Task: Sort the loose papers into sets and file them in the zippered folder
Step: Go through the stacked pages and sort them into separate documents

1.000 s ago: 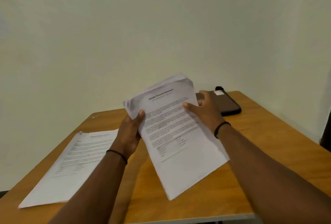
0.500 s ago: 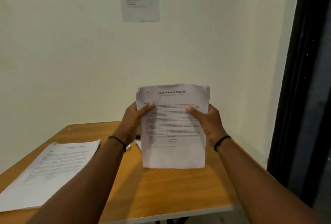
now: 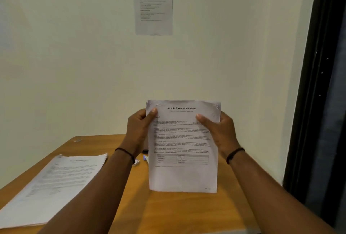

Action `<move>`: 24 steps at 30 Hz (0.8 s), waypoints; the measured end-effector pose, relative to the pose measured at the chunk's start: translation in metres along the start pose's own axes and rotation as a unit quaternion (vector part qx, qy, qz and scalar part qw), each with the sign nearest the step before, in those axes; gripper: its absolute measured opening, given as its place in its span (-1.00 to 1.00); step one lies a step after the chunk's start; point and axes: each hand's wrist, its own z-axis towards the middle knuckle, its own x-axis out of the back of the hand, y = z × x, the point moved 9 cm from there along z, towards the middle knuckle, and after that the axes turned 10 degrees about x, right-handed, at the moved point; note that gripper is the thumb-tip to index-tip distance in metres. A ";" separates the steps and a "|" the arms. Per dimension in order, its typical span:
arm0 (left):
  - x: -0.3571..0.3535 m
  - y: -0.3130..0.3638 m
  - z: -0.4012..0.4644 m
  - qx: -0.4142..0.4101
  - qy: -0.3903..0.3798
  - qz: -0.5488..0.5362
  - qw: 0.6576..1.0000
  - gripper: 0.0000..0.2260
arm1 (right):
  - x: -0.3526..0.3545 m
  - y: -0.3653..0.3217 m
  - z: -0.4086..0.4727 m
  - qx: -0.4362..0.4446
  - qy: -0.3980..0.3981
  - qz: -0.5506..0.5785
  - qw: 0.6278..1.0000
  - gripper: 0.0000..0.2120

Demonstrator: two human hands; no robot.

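A pale wall (image 3: pixel 74 55) fills most of the view, with a dark door frame (image 3: pixel 318 84) running down its right side and a printed notice (image 3: pixel 153 5) stuck high on the wall near the centre. Below, a wooden table (image 3: pixel 177 211) spreads across the near part of the scene. On its left side lies a flat stack of printed papers (image 3: pixel 54 187), squared roughly and angled toward the far right. Held upright above the table's middle is a set of papers (image 3: pixel 183 175) headed "Sample Financial Statement", its top edge slightly crumpled, its bottom edge close above the tabletop; whether it touches the wood cannot be told. The left hand (image 3: pixel 136 130) grips the set's upper left edge, thumb laid over the front page and fingers hidden behind. The right hand (image 3: pixel 221 132) grips the upper right edge the same way, thumb on the front. The two hands are apart, one at each side of the sheets. Each wrist wears a thin dark band. Between the left forearm and the held papers, small objects lie on the table: a blue-tipped pen (image 3: pixel 145 158) and a small whitish item too blurred to name.
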 end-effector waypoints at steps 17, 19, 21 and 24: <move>-0.006 0.043 -0.009 -0.107 0.039 -0.010 0.993 -0.79 | -0.120 -0.089 0.033 0.209 -0.232 -0.471 0.825 -0.83; 0.006 0.042 -0.006 -0.096 0.052 -0.013 0.994 -0.80 | -0.105 -0.087 0.037 0.194 -0.239 -0.496 0.812 -0.80; 0.018 0.040 -0.001 -0.081 0.054 -0.021 0.995 -0.81 | -0.078 -0.082 0.044 0.178 -0.228 -0.510 0.811 -0.79; 0.028 0.035 0.004 -0.060 0.040 -0.029 0.997 -0.73 | -0.032 -0.066 0.050 0.139 -0.184 -0.438 0.869 -0.84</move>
